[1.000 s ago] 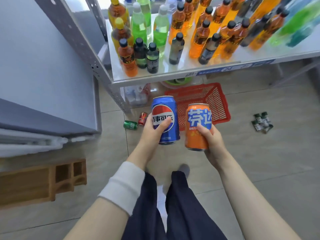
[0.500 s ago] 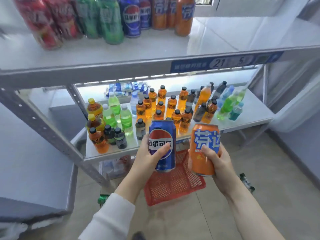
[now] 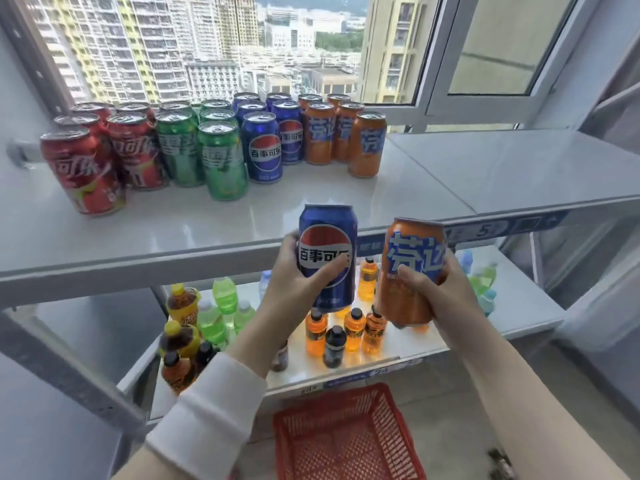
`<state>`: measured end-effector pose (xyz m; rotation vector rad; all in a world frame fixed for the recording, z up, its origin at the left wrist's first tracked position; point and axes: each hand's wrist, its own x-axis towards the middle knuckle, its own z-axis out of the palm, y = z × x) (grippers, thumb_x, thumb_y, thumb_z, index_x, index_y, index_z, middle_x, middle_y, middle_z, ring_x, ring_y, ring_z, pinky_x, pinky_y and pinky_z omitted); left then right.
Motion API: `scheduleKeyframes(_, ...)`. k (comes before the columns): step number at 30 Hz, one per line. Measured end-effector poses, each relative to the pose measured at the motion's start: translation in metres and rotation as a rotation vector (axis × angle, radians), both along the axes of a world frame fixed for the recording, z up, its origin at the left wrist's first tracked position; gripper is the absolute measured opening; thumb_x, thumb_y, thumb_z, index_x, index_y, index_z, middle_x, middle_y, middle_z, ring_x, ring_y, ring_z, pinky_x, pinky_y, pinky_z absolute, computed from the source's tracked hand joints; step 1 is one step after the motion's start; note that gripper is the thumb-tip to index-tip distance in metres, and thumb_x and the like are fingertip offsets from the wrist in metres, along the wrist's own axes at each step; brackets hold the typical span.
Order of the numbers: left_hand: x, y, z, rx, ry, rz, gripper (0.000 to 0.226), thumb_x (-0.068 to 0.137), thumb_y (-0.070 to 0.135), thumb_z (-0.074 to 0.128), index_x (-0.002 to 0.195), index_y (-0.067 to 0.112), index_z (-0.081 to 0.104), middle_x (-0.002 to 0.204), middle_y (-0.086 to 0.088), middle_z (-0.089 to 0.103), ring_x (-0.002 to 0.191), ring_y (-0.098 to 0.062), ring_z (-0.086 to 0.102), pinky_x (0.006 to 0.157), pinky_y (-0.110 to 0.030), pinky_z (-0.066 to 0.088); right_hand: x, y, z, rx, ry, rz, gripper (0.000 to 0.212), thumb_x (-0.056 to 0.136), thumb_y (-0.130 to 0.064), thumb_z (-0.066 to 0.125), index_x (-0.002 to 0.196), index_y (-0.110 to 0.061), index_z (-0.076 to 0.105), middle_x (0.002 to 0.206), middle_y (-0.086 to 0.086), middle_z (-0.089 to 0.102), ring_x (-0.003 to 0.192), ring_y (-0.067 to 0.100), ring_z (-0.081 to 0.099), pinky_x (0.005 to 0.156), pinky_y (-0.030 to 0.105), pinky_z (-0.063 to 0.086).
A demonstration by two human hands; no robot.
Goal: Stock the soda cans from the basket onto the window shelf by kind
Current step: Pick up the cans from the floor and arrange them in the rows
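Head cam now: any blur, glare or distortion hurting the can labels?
Head view: wide-angle bends the shelf and leans the red cans at left; window backlight puts soft glare on the shelf top; labels on the held blue can and orange can read clearly.

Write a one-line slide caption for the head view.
Left hand holds a blue can, right hand an orange can, before the window shelf of colour-sorted cans.

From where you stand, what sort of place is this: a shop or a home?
Probably a small shop, or a mock-up of one: a metal shelf with a numbered label strip on its edge, soda cans grouped by kind, and a red basket on the floor.
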<state>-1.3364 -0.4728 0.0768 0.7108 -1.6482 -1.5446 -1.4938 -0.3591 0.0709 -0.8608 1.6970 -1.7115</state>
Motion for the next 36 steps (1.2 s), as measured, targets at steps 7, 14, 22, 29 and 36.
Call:
scheduleKeyframes(7,-0.023,-0.061,0.028,-0.125,-0.018,0.050,0.042,0.075,0.010,0.071,0.107,0.017,0.045,0.094,0.004,0.061,0.083,-0.002,0.061,0.066,-0.012,0.050,-0.038,-0.065,0.031,-0.054,0.135,0.080,0.065,0.063,-0.019,0.080,0.118,-0.016,0.047,0.106,0.004,0.064,0.093,0.013,0.064,0.077,0.027,0.053)
scheduleKeyframes(14,-0.052,-0.098,0.034,-0.251,-0.120,0.144,0.056,0.069,0.010,0.078,0.113,0.014,0.043,0.103,0.004,0.061,0.092,-0.003,0.060,0.074,-0.012,0.051,-0.078,-0.127,0.043,-0.100,0.326,0.245,0.075,0.068,-0.006,0.078,0.128,-0.021,0.036,0.124,0.002,0.053,0.113,0.013,0.056,0.089,0.029,0.053)
scheduleKeyframes(22,-0.069,-0.126,0.029,-0.281,-0.190,0.286,0.068,0.064,0.006,0.081,0.114,0.018,0.037,0.098,0.015,0.058,0.083,0.011,0.060,0.075,-0.010,0.051,-0.099,-0.173,0.052,-0.070,0.492,0.376,0.080,0.063,-0.006,0.082,0.122,-0.021,0.030,0.120,0.000,0.048,0.102,0.001,0.054,0.075,0.007,0.049)
scheduleKeyframes(29,-0.061,-0.132,0.030,-0.410,-0.236,0.193,0.091,0.061,0.020,0.083,0.130,0.034,0.026,0.120,0.028,0.049,0.112,-0.002,0.057,0.094,-0.036,0.050,-0.104,-0.177,0.058,0.025,0.680,0.396,0.095,0.060,-0.019,0.085,0.133,-0.024,0.025,0.132,0.000,0.044,0.119,0.010,0.047,0.098,0.027,0.045)
scheduleKeyframes(36,-0.051,-0.142,0.079,-0.695,-0.657,0.032,0.092,0.065,0.042,0.078,0.140,0.034,0.025,0.140,0.009,0.033,0.128,-0.003,0.033,0.101,-0.019,0.029,-0.102,-0.182,0.118,0.295,1.099,0.461,0.087,0.060,-0.043,0.081,0.134,-0.018,0.042,0.136,0.002,0.048,0.122,0.015,0.045,0.094,0.021,0.035)
